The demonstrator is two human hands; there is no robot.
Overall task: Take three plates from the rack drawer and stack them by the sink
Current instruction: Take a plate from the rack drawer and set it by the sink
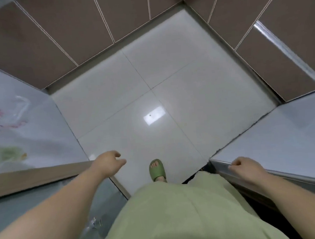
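No plate, rack drawer or sink shows in the head view. My left hand (pixel 109 163) hangs over the floor beside the left counter's corner, fingers loosely apart and holding nothing. My right hand (pixel 245 169) rests on the metal front edge of the right counter (pixel 285 132), with its fingers curled shut and nothing visible in them.
Brown cabinet fronts (pixel 92 20) line the far side and the right, one with a shiny metal strip (pixel 281 45). The left counter (pixel 30 114) holds plastic bags (pixel 6 150), with a wooden edge (pixel 35 178) below. My foot in a green slipper (pixel 156 169) stands on the white tiled floor (pixel 150 82).
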